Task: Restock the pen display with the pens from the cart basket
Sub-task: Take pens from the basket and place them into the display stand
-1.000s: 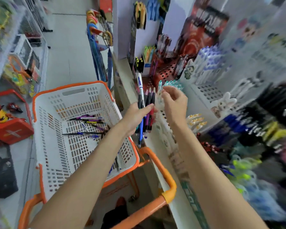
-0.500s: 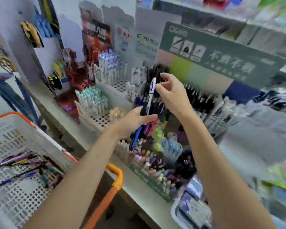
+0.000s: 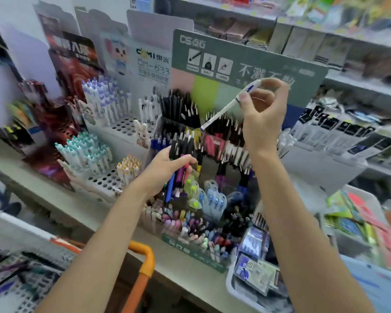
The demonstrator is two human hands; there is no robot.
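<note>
White pen (image 3: 226,107) pinched in right grip (image 3: 264,116), poised over pen display (image 3: 257,59); left grip (image 3: 163,172) clutches spare pens (image 3: 170,188); next, probably finding its matching slot.

Grey shelf ledge (image 3: 54,195), stocked upper shelves (image 3: 359,41)

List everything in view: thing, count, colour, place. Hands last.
white pen: one, white with blue tip, tilted above the display
pen bundle: several, black, blue, purple, pink, in front of the display
pen display: one, green header, centre of shelf, many pens
white rack: one, white-and-purple pens, left of the display
cart basket: one, white, bottom left, pens inside
cart handle: one, orange, bottom centre
tray: one, pale, bottom right, holds packets
left hand: grips the pen bundle
right hand: pinches the white pen
</note>
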